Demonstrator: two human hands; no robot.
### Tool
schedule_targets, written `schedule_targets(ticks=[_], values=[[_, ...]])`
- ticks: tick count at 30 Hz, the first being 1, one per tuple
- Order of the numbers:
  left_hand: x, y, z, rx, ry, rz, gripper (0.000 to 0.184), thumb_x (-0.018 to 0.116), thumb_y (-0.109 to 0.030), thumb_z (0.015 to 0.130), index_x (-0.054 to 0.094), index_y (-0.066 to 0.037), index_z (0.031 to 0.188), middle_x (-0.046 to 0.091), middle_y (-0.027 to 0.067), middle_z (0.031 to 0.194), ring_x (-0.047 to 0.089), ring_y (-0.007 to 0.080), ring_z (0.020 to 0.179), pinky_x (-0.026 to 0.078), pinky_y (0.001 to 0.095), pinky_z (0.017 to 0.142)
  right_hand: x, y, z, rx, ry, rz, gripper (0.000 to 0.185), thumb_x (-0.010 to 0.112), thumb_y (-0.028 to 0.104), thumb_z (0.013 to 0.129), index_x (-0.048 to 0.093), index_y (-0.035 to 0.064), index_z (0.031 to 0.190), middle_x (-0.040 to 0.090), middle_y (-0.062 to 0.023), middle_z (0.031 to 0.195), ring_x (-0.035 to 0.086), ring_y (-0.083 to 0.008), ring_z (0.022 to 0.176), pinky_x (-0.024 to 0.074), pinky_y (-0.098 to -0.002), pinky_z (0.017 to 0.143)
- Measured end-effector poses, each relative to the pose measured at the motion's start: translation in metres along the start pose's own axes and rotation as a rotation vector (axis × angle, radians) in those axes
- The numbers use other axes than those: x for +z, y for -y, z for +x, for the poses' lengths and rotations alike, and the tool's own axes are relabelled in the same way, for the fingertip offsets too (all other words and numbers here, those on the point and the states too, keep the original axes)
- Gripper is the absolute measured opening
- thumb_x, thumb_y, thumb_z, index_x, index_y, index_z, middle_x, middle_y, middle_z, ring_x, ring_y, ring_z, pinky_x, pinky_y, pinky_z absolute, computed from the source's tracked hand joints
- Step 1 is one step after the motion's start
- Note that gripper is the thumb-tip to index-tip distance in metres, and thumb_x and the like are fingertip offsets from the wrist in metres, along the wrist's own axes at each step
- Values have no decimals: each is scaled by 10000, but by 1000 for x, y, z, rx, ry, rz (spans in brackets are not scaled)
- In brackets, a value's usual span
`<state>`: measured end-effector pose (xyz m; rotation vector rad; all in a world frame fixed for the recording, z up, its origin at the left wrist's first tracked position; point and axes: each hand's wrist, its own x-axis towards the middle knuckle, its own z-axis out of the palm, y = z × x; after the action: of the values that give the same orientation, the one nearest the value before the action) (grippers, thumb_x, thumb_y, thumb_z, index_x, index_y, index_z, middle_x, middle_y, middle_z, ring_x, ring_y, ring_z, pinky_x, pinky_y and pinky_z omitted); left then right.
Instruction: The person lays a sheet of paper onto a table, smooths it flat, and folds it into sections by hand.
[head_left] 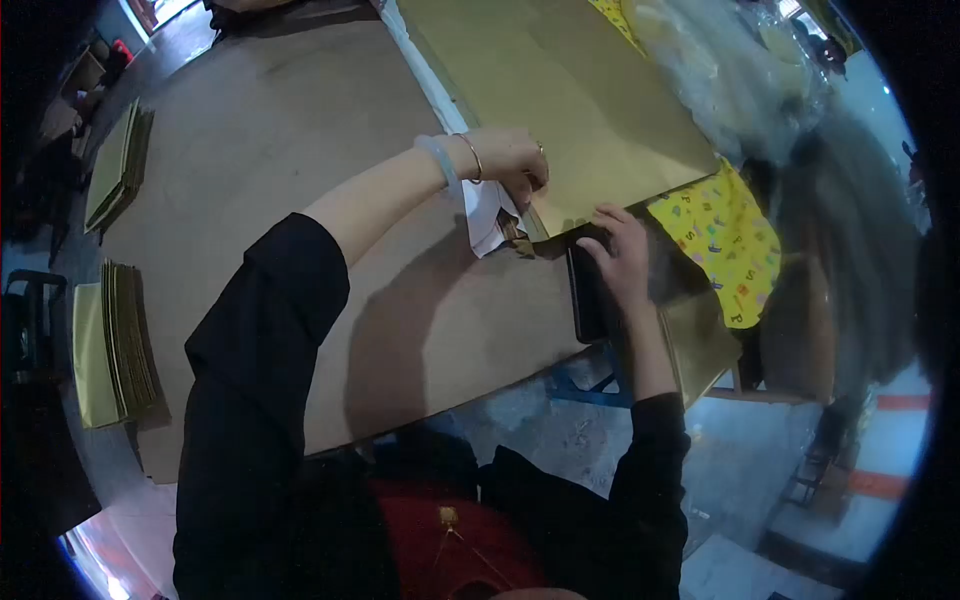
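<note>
My left hand (522, 158), with bangles at its wrist, reaches across to the near left corner of a large tan sheet (590, 110). Its fingers are curled downward and closed; what they pinch, if anything, is hidden. Just below them lies a crumpled white paper (484, 222) with a small brown piece (515, 235) at its side. My right hand (622, 255) is by the sheet's near edge, thumb and fingers apart, with nothing visibly gripped. Beside and partly beneath it is a flat black object (588, 295), possibly a phone.
Brown board covers the table (250, 170). Two stacks of folded tan card, one farther (118, 165) and one nearer (110, 345), stand at the left edge. Yellow patterned material (725, 245) hangs at the right, near clear plastic wrapping (740, 75). A pale strip (425, 75) runs along the sheet.
</note>
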<state>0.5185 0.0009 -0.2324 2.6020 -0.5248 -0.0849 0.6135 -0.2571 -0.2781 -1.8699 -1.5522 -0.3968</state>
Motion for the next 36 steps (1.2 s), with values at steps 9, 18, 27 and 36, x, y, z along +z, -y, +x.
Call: schedule_targets(ticks=[9, 18, 27, 36], values=[[0, -7, -19, 115, -361, -49, 337, 679, -76, 748, 641, -58, 1083, 659, 56, 1070, 654, 230, 887, 518, 340, 780, 1, 6, -17, -58, -29, -90, 281, 793, 164, 670, 630, 84, 884, 603, -94, 1026, 566, -285, 956, 440, -387, 800], [-7, -21, -12, -99, -67, 89, 402, 691, -173, 761, 604, -109, 1149, 616, 41, 1140, 602, 247, 980, 487, 391, 824, -6, -8, -7, -25, -8, 15, 375, 795, 184, 668, 606, 74, 973, 612, -86, 1117, 565, -284, 1049, 419, -415, 915], [-3, -18, -4, -125, -31, 169, 398, 698, -228, 756, 627, -106, 1128, 634, 24, 1127, 584, 255, 1024, 486, 387, 828, -8, -7, -4, -8, 91, 14, 417, 768, 200, 719, 587, 75, 1073, 587, -81, 1219, 517, -267, 1187, 361, -456, 1016], [-13, -21, -13, -123, -73, 172, 440, 724, -223, 731, 625, -125, 1148, 575, 49, 1252, 553, 266, 1104, 467, 382, 905, -8, -7, -18, 31, -102, 87, 309, 754, 172, 741, 630, 65, 1003, 618, -103, 1091, 570, -297, 1033, 418, -415, 912]])
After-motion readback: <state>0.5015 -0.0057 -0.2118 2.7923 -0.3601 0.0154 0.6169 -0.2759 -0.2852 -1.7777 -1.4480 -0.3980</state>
